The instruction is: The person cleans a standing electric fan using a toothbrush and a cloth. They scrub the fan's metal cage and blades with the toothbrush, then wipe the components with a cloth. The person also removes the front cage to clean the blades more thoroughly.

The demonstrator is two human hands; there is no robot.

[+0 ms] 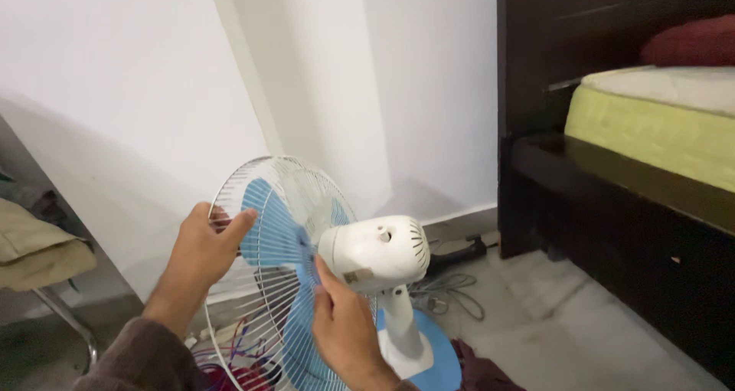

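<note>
Both forearms are reaching up from the near edge, the left one in a dark brownish sleeve (145, 356). Its left hand (205, 245) is gripping the rim of the white wire guard (253, 299) of a table fan, fingers curling over the wires at the guard's left side with the thumb lying against the front. That guard is acting as a cage: pale blue blades (272, 234) are sitting inside it, seen through the wires. To the right, the right hand (344, 326) is pressing against the back of the guard just beside the white motor housing (379, 253), thumb pointing up along the housing's near left edge; its fingers are lying loosely extended rather than clenched, and whether they are pinching a wire cannot be told. Below the housing, a white neck (400, 318) is standing on a blue round base (440, 356) on the grey floor (551, 322). Tangled coloured wires (237, 353) are lying low behind the guard, and a grey cord (452, 291) is coiling on the floor further right. At the far right, a dark bed frame (628, 230) is carrying a yellow-green mattress (651, 130) with a dark red pillow (689, 42) on top. At the far left, a beige cloth (34, 249) is draping over a metal-legged stand.
</note>
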